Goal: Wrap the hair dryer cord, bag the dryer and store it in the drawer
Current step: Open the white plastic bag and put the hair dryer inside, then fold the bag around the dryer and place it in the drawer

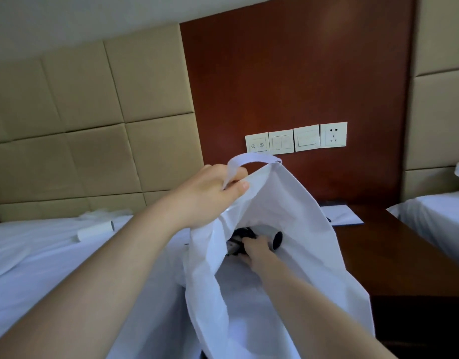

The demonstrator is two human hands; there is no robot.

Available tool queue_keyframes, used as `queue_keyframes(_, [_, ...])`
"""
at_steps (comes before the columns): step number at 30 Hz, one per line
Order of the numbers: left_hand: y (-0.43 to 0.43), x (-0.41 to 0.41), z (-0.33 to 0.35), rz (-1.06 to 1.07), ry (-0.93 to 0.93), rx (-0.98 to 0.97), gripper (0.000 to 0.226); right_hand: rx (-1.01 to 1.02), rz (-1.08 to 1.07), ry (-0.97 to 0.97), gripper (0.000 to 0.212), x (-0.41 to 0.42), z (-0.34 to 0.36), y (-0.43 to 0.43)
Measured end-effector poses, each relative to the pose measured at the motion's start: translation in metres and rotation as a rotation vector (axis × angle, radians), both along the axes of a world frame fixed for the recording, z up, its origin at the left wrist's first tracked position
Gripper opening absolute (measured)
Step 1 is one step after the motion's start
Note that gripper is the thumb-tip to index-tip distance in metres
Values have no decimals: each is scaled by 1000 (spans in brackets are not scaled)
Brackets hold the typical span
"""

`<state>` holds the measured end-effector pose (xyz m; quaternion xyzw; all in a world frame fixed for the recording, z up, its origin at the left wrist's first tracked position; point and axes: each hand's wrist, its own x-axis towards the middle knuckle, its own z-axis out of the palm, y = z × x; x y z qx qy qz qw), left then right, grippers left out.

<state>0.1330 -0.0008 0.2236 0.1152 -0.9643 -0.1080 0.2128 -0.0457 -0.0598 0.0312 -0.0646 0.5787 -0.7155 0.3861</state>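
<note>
A white fabric bag hangs open over the bed edge. My left hand grips its rim and handle strap, holding the mouth up. My right hand reaches deep inside the bag and is closed on the grey and black hair dryer, whose dark round end points right. A bundle of black cord shows just left of my fingers. The rest of the dryer is hidden by my hand and the bag folds. No drawer shows.
A white bed lies at left with a white roll on it. A dark wooden nightstand stands to the right with a paper pad. Wall switches and a socket sit above. Another bed is far right.
</note>
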Motion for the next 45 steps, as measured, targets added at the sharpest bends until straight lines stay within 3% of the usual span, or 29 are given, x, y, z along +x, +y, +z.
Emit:
queue_keyframes(5, [-2, 0, -5, 12, -12, 3, 36, 218, 244, 337, 42, 6, 4, 5])
queue_keyframes(8, [0, -4, -8, 8, 2, 12, 36, 193, 319, 444, 30, 3, 8, 21])
queue_keyframes(10, [6, -6, -13, -10, 1, 19, 34, 204, 333, 474, 34, 6, 15, 39])
queue_keyframes(12, [15, -8, -19, -31, -3, 13, 14, 277, 399, 559, 34, 11, 21, 63])
queue_keyframes(15, [26, -8, -26, -40, -14, 28, 29, 326, 463, 810, 33, 23, 39, 115])
queue_keyframes(19, [34, -11, -40, -75, -45, 63, 24, 358, 553, 1124, 25, 37, 63, 192])
queue_keyframes(22, [49, -11, -52, -98, -98, 39, 21, 358, 596, 1158, 22, 42, 82, 241])
queue_keyframes(27, [70, -4, -83, -86, -372, -28, 20, 365, 526, 1219, 25, 32, 93, 299])
queue_keyframes(32, [80, 1, -113, -65, -659, 48, 52, 376, 448, 1219, 27, 22, 75, 308])
queue_keyframes(37, [71, 2, -137, -93, -888, 214, 67, 444, 505, 1386, 16, 21, 47, 287])
queue_keyframes(41, [53, -2, -154, 3, -821, 372, 46, 649, 572, 1470, 35, 9, 15, 253])
queue_keyframes(45, [28, 4, -175, 305, -621, 268, 33, 856, 359, 1368, 51, -15, -10, 232])
